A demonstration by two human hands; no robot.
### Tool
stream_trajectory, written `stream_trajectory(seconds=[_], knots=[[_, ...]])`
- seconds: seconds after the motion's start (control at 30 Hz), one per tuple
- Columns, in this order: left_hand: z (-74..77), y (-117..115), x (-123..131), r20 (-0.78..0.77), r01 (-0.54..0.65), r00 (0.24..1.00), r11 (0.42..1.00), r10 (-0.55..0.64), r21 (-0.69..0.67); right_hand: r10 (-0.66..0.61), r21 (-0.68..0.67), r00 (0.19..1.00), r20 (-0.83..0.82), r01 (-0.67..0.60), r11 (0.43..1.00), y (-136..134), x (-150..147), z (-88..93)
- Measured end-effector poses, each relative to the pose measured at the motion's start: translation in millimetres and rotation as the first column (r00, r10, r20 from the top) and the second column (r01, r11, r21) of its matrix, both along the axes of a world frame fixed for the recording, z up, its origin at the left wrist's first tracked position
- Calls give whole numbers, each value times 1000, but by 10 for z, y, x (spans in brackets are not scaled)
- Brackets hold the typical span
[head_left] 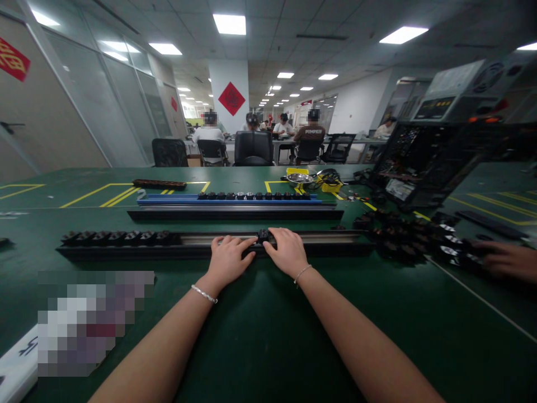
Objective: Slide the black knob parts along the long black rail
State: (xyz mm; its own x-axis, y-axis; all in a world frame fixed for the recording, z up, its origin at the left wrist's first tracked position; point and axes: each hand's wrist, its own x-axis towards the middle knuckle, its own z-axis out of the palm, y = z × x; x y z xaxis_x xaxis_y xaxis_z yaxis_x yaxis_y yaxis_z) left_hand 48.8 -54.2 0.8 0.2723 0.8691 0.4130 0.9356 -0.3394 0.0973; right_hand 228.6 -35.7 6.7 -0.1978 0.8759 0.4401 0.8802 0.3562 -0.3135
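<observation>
Gripping a small black block (263, 236) seated mid-length on the long black rail (188, 246) across the green tabletop (268, 336); right hand (287, 252) with fingers (274, 238) curled together over it, left hand (229, 260) lying flat, fingers stretched side by side, tips touching the block's left face. Seems light, stiff and hard, likely plastic, small enough to slip; best taken low by its two end faces. Sitting further left on the same rail, a row of like blocks (113, 237); lying right, a pile of black parts (411, 235) by another person's hand (507, 258).
</observation>
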Motion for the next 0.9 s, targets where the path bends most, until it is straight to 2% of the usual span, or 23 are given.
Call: stream_trajectory(seconds=[0.33, 0.9], knots=[[16, -8, 23, -36, -24, 999, 1000, 23, -12, -179, -9, 973, -147, 180, 984, 31, -216, -5], [0, -13, 19, -12, -17, 1000, 1000, 17, 0, -166, 31, 973, -158, 173, 984, 36, -204, -40]])
